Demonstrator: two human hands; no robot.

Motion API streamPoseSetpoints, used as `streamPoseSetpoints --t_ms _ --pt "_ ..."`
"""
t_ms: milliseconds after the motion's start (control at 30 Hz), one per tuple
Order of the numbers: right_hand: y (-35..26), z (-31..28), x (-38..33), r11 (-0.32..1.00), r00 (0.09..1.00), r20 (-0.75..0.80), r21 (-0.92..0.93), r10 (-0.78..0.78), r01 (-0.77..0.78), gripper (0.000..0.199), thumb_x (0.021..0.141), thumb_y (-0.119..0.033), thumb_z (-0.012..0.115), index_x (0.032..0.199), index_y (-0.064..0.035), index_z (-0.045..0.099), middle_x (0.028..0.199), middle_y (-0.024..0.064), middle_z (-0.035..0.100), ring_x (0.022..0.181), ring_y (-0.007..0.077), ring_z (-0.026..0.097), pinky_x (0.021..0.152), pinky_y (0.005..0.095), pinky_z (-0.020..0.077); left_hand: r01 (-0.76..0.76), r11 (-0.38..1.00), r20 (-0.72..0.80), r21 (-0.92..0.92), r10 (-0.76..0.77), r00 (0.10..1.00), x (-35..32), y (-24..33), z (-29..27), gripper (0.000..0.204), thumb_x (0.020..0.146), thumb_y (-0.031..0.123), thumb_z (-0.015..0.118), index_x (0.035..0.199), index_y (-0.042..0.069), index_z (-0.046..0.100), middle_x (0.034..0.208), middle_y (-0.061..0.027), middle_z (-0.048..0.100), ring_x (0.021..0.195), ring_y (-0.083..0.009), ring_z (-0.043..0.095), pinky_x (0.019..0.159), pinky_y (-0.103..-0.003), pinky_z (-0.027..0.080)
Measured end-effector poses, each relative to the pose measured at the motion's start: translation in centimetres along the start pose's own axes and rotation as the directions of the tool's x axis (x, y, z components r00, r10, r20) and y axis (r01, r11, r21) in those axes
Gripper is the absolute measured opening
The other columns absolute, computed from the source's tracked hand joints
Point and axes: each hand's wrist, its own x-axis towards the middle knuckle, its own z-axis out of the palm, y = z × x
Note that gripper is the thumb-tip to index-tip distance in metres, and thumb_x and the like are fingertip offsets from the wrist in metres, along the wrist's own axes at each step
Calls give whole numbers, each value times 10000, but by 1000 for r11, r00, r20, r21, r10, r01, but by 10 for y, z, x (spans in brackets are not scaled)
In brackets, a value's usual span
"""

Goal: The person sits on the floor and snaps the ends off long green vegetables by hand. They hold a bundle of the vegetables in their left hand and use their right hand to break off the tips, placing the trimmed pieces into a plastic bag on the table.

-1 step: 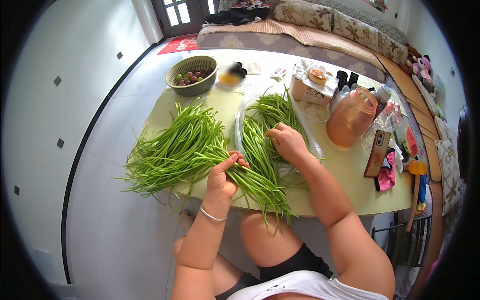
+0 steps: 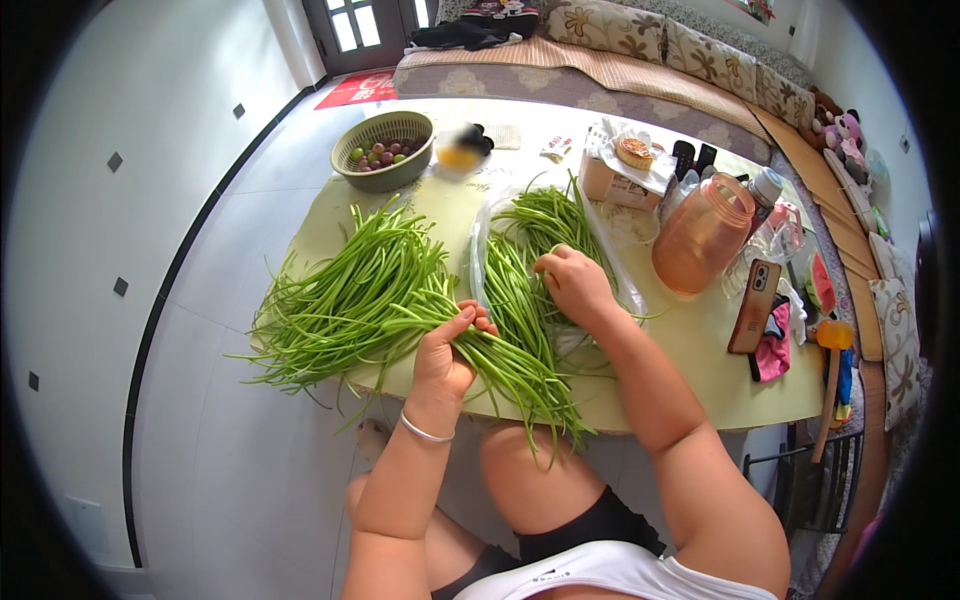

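Observation:
My left hand [image 2: 446,352] is closed around a bunch of long, thin green vegetable stalks [image 2: 525,382], whose ends hang over the table's near edge above my knee. Left of it spreads a large loose heap of the same stalks [image 2: 350,290]. My right hand [image 2: 578,285] rests over more stalks [image 2: 548,215] lying on a clear plastic bag [image 2: 625,280]. Its fingers are bent and pressed together at the stalks; what lies between the fingertips is hidden. A silver bangle [image 2: 427,428] circles my left wrist.
On the pale yellow table [image 2: 700,400] stand a basket [image 2: 385,183] of grapes at far left, a box [image 2: 625,185] with a tart, and an orange-pink jug [image 2: 700,235] at right. A phone [image 2: 754,307] leans near pink cloth [image 2: 772,350]. A sofa [image 2: 600,90] lies beyond.

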Motion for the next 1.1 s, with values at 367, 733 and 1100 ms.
streamPoseSetpoints --t_ms 367,733,1100 --pt "-15 -18 3 414 972 -20 906 236 -82 454 846 14 586 1289 -87 593 1272 57 600 1029 134 576 768 261 484 31 999 16 -19 -31 999 0 0 2 99 878 30 619 964 4 577 977 -173 637 800 -230 611 762 -377 539" --pt "-50 -43 0 -187 983 71 977 -171 -103 679 902 -115 583 1501 -63 268 1548 85 283 1293 275 455 969 368 435 40 997 164 59 -49 985 -5 -4 12 289 938 86 513 1196 -41 533 1223 -244 585 1138 -346 579 1020 -475 451" --pt "-9 -7 1 705 909 159 585 384 -400 215 873 -215 658 960 -19 675 964 85 691 860 193 656 709 320 497 41 998 330 49 -55 942 -12 5 18 307 924 147 575 1183 -14 541 738 -42 517 717 -186 535 845 -423 493"
